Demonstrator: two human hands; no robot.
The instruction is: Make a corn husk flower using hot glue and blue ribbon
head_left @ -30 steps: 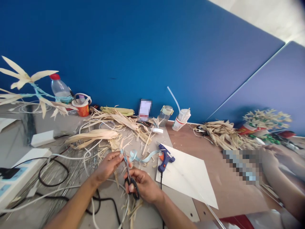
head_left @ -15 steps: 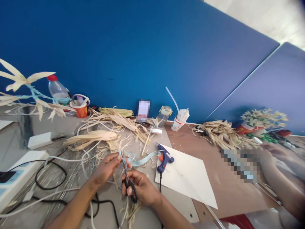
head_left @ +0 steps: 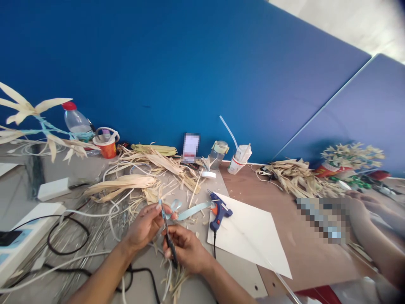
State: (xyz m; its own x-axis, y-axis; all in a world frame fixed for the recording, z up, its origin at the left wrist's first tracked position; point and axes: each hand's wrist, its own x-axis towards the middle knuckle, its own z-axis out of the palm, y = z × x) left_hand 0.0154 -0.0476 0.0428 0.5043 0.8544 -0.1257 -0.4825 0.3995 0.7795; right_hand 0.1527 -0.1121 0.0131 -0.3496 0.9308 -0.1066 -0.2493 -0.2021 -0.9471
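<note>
My left hand pinches a light blue ribbon, one end of it between the fingertips. The ribbon curls in a small loop and trails right to the blue glue gun. In my right hand is a pair of black-handled scissors, fingers wrapped about the handles. Their blades point up and away, right at the ribbon by my left fingertips; whether they touch it I cannot tell. The glue gun lies on a white sheet to the right of both hands.
Dried corn husks spread behind my hands. Cables and a white power strip lie at left, near a bottle and a red cup. Another person's arm reaches in at right. A blue partition stands behind.
The scissors have turned in my right hand: their handles now show edge-on and the blades look closed together. My left hand stays at the ribbon, nearly still.
</note>
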